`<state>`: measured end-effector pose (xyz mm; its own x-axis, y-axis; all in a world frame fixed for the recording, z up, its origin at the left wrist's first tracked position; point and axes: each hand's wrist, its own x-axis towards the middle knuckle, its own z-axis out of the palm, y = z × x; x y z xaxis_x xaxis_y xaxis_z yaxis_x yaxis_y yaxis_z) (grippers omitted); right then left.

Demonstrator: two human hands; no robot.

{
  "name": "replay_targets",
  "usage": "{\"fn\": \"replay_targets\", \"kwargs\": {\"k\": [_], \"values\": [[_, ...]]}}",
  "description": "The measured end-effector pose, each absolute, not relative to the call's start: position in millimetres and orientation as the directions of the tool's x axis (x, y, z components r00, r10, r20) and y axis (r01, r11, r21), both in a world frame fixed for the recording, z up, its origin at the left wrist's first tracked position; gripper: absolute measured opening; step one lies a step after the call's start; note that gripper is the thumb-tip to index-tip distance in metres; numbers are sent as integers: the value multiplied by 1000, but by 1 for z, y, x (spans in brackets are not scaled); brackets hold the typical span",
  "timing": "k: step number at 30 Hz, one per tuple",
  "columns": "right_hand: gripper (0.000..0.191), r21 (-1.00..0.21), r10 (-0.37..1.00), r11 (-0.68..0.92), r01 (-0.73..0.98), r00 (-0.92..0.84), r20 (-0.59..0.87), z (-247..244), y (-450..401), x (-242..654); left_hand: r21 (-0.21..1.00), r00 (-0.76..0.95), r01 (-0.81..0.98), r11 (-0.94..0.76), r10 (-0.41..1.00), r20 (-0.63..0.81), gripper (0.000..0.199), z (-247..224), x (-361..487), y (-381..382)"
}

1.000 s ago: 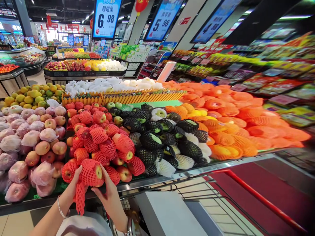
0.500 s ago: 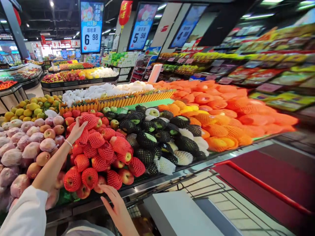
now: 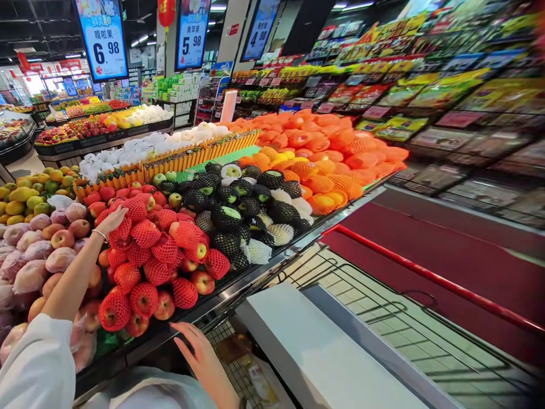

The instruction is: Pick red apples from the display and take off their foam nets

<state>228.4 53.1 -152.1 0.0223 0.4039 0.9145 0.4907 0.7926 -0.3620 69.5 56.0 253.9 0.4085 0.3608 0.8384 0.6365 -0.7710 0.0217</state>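
Observation:
My left hand reaches over a pile of red apples in red foam nets. Its fingers are curled down on a netted apple near the back of the pile; the fingertips are partly hidden. The apple still rests among the others. My right hand hovers at the front rim of the display, just below the nearest apples. Its fingers are stretched out and apart, holding nothing.
Wrapped pinkish fruit lies left of the apples, black-netted fruit and orange-netted fruit to the right. A wire shopping cart with a red handle and a large pale box stands close at the right.
The view has swung right, so the display sits further left in the picture. My left hand stays on the netted apples. My right hand now shows more space from the front apples.

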Motion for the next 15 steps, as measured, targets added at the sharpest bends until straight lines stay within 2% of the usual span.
{"fn": "replay_targets", "kwargs": {"k": [4,8,11,13,14,15], "values": [[39,-339,395,797,499,-7,919,-153,60,227,-27,334,647,-762,252,908,59,248,68,48],[39,-345,395,795,499,5,919,-159,62,232,-20,268,617,-787,186,945,52,241,54,29],[39,-353,370,808,472,59,927,-161,59,233,-28,146,535,-844,60,987,48,209,39,-6],[34,-286,256,852,438,129,958,-157,53,230,-62,69,438,-897,-35,997,48,165,34,-34],[32,-209,158,881,425,151,976,-153,48,227,-82,71,297,-951,-63,995,41,138,35,-46],[33,-118,57,903,413,158,986,-148,42,223,-78,163,176,-981,-49,985,37,109,38,-55]]}}
